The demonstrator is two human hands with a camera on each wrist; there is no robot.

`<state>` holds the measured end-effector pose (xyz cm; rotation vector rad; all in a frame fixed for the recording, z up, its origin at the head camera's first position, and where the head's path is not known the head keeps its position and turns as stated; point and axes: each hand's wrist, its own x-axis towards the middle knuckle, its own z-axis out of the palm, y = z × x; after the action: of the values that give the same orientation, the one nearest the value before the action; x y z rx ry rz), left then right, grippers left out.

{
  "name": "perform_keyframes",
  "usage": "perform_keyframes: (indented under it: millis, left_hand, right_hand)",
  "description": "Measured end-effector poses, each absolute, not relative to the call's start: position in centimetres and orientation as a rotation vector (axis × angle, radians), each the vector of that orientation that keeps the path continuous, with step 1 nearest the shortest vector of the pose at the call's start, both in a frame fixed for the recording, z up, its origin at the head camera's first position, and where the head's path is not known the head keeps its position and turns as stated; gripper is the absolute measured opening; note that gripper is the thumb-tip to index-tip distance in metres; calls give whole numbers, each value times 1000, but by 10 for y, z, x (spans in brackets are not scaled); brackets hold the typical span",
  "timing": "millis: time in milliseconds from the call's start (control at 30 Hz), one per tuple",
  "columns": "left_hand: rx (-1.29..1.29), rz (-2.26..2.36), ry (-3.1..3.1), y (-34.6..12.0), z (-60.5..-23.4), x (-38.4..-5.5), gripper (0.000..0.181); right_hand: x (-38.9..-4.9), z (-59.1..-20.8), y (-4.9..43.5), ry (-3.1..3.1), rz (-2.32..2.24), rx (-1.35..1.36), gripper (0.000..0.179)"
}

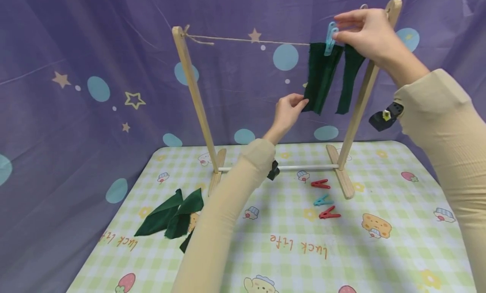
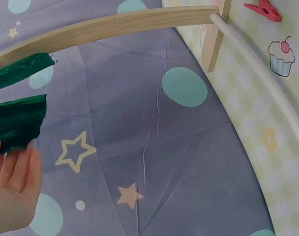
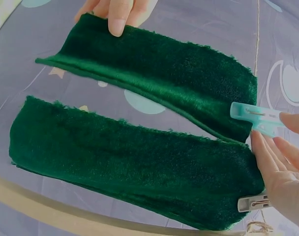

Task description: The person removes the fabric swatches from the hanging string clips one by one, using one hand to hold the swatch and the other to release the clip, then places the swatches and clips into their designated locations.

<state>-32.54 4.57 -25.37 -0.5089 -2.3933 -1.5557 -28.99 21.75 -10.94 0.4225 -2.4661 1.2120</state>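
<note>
Two dark green cloth strips hang from the string of a wooden drying rack. A light blue clothespin (image 1: pixel 330 39) grips the top of the left green cloth (image 1: pixel 320 77) at the string. My right hand (image 1: pixel 373 35) pinches the handle end of that clothespin between thumb and fingers. Lower down, my left hand (image 1: pixel 287 111) holds the bottom outer corner of the same cloth, its thumb in front in the right wrist view. The other green cloth (image 3: pixel 125 162) hangs beside it, with a pale clothespin (image 3: pixel 254 202) at its top; in the head view my right hand partly covers it.
On the checked tablecloth (image 1: pixel 288 267) lie two red clothespins (image 1: pixel 320 183) and a blue one (image 1: pixel 323 200). More green cloth pieces (image 1: pixel 163 217) lie at the left, partly behind my left sleeve. The rack's wooden posts (image 1: pixel 197 99) flank the string (image 1: pixel 247 40); a white bar (image 1: pixel 303 168) joins their feet.
</note>
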Motion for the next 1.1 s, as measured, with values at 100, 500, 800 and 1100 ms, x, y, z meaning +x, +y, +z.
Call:
perform_keyframes:
  millis: [100, 500, 800, 1100]
  left_hand:
    - [-511, -1598, -2380, 44, -254, -324, 24]
    - [-522, -1714, -2304, 39, -254, -315, 22]
    - [-544, -1746, -2241, 34, -251, -310, 20]
    - [-532, -1752, -2226, 27, -246, -308, 19]
  right_hand:
    - [-288, -110, 219, -2463, 1217, 414, 46]
    - [-282, -114, 219, -2341, 1295, 449, 42]
    - [-279, -116, 216, -2185, 1328, 458, 17]
    - [-277, -113, 214, -2140, 1339, 421, 9]
